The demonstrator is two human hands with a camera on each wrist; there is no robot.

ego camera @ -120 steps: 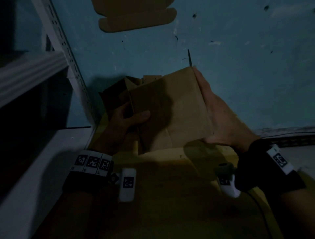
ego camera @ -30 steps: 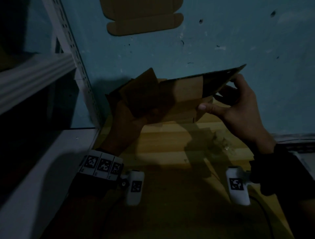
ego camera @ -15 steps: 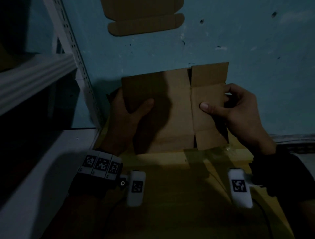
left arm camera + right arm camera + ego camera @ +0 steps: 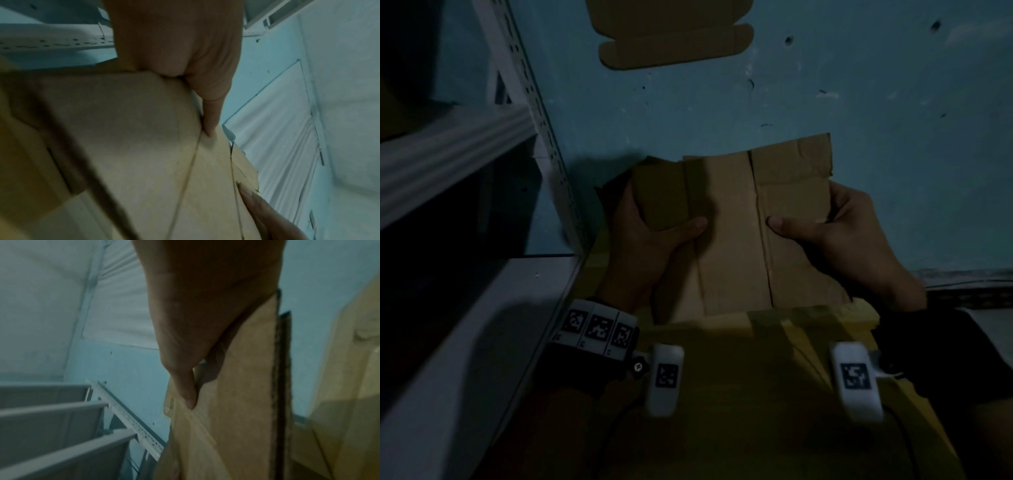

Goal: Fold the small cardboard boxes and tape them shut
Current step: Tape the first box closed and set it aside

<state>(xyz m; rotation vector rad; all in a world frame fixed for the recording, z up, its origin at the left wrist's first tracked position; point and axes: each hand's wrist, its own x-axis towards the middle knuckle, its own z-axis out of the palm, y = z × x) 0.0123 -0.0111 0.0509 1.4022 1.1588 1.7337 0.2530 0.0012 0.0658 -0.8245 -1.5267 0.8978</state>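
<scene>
A flattened brown cardboard box [image 4: 732, 236] stands upright in front of me, its creases and flaps facing me. My left hand [image 4: 650, 233] grips its left edge, thumb laid across the front panel. My right hand [image 4: 835, 226] grips the right edge, thumb on the front, fingers behind. In the left wrist view the cardboard [image 4: 144, 146] fills the frame under my left thumb [image 4: 209, 116]. The right wrist view has my right thumb [image 4: 185, 386] pressed on the cardboard's [image 4: 236, 402] face. The box's lower edge sits near a yellowish cardboard stack [image 4: 739, 394].
A blue wall [image 4: 859, 85] rises behind, with another flat cardboard piece [image 4: 674, 34] leaning on it at the top. A grey metal shelving rack [image 4: 465, 154] stands at the left. Wrist cameras [image 4: 666, 377] hang below both wrists.
The box turned from a half-open tilted shape to flat facing me. It has shifted slightly right, and my right thumb has moved further onto the right panel.
</scene>
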